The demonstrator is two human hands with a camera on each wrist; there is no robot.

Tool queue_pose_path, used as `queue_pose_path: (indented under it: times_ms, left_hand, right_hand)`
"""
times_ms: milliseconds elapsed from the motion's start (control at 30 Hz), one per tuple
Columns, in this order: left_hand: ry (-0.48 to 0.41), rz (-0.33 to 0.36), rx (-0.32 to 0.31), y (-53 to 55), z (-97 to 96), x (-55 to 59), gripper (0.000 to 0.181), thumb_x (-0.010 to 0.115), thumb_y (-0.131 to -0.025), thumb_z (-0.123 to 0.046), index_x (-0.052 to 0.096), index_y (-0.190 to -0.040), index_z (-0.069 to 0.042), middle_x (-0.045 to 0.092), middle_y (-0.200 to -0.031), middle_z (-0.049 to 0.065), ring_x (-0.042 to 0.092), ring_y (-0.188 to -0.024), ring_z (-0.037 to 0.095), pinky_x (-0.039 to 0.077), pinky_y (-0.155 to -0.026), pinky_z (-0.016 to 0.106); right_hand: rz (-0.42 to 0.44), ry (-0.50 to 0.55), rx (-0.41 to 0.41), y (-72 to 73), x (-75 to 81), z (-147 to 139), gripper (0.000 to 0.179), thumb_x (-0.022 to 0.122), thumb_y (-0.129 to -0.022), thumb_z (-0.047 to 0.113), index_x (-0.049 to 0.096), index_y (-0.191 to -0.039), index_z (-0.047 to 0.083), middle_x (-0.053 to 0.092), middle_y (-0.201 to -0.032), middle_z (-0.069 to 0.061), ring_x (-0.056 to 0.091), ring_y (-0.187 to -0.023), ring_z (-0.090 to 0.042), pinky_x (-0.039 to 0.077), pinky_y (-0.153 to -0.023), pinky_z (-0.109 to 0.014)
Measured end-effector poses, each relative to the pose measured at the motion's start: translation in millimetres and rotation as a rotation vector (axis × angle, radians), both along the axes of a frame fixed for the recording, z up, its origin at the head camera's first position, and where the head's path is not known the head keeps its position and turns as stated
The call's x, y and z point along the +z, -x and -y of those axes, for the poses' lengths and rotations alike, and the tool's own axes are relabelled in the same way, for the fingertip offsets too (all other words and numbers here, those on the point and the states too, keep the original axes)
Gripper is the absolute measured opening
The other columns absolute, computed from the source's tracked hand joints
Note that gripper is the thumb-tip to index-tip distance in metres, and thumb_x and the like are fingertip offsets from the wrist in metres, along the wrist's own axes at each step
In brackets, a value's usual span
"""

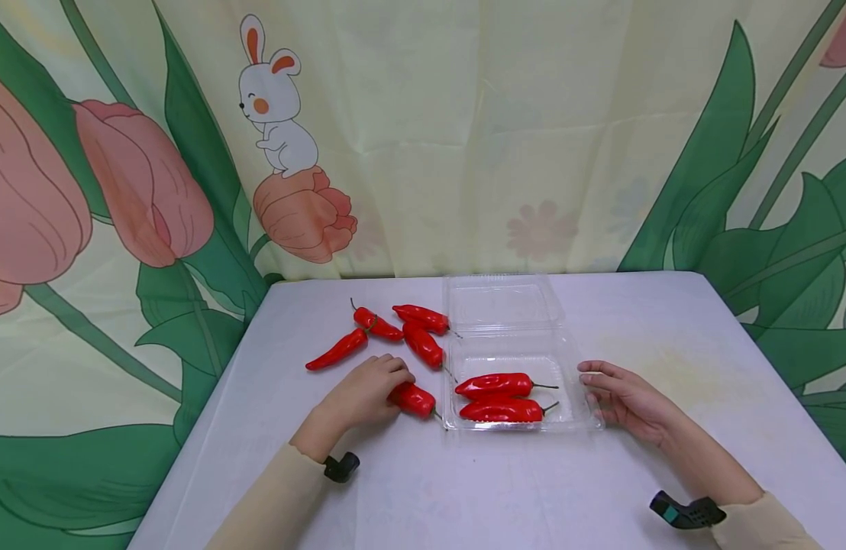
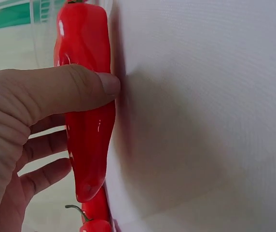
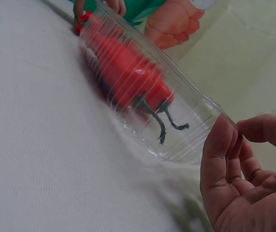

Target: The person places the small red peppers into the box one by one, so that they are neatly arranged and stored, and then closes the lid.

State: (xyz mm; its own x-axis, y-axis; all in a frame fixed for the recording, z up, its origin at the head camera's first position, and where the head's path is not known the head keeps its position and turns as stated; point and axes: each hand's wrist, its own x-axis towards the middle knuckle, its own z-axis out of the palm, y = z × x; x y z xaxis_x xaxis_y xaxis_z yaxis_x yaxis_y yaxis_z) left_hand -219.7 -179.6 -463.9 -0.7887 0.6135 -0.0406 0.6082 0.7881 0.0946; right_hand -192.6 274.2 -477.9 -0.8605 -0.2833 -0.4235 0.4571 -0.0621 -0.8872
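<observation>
My left hand (image 1: pixel 368 388) grips a red chili pepper (image 1: pixel 416 400) on the table, just left of the clear plastic box. In the left wrist view, the thumb lies across the middle of this pepper (image 2: pixel 90 140) and the other fingers are behind it. Two red peppers (image 1: pixel 497 385) lie side by side inside the open clear plastic box (image 1: pixel 508 359), stems to the right. At the box's right side is my right hand (image 1: pixel 625 401). The right wrist view shows its thumb and fingers pinching the rim of the box (image 3: pixel 210 104).
Several loose red peppers (image 1: pixel 339 350) lie beyond my left hand, some close to the box's left edge. The box's lid (image 1: pixel 503 302) is folded back flat toward the far edge. A white cloth covers the table (image 1: pixel 505 489). Behind it hangs a printed curtain (image 1: pixel 423 137).
</observation>
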Motion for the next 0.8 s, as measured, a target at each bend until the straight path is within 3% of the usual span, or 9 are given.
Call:
queue_pose_path:
  times_ms: [367,800]
  left_hand:
    - [-0.022,0.004,0.027,-0.9,5.6,5.1,0.051,0.091,-0.078,-0.027,0.072,-0.125,-0.019,0.068,-0.12,0.0,0.06,-0.116,0.019,0.058,-0.095,0.036]
    - [-0.085,0.003,0.015,-7.5,6.7,15.0,0.054,0.093,-0.076,-0.03,0.071,-0.124,-0.019,0.067,-0.118,-0.002,0.06,-0.114,0.017,0.059,-0.091,0.034]
  right_hand:
    - [0.012,-0.003,-0.009,0.1,0.0,1,0.027,0.06,-0.106,0.025,0.055,-0.132,0.019,0.062,-0.107,0.002,0.062,-0.077,-0.01,0.059,-0.07,-0.023]
    - [0.019,0.001,-0.006,0.6,0.8,0,0.026,0.06,-0.106,0.025,0.056,-0.131,0.02,0.063,-0.105,0.002,0.062,-0.077,-0.011,0.059,-0.07,-0.023]
